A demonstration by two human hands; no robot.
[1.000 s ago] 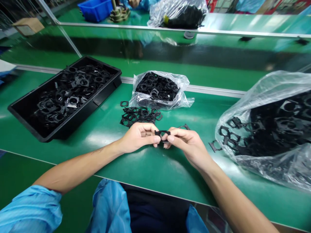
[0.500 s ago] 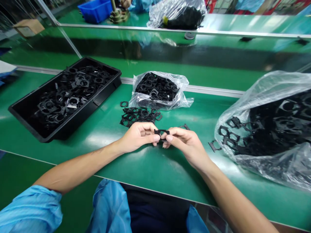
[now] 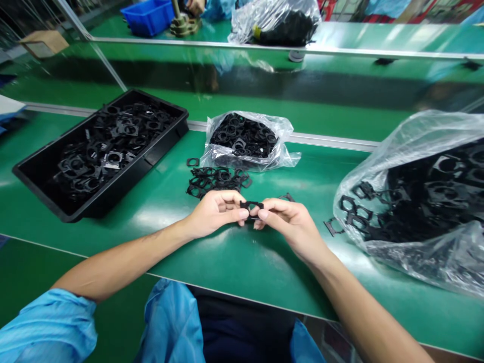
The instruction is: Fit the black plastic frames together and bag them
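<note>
My left hand (image 3: pixel 217 212) and my right hand (image 3: pixel 289 222) meet over the green table (image 3: pixel 234 257), both pinching one small black plastic frame part (image 3: pixel 251 205) between thumbs and fingertips. Just beyond my hands lies a loose pile of similar black parts (image 3: pixel 216 180). Behind that pile sits a small clear bag of the same parts (image 3: pixel 245 138).
A black tray (image 3: pixel 45 194) holding several black parts stands at the left. A large clear bag of parts (image 3: pixel 416 201) lies at the right, a few spilling out. Across the belt are a blue bin (image 3: pixel 147 15), another bag (image 3: pixel 276 20) and another person's hand (image 3: pixel 194 5).
My hands have drawn slightly closer together on the part; otherwise almost nothing has moved.
</note>
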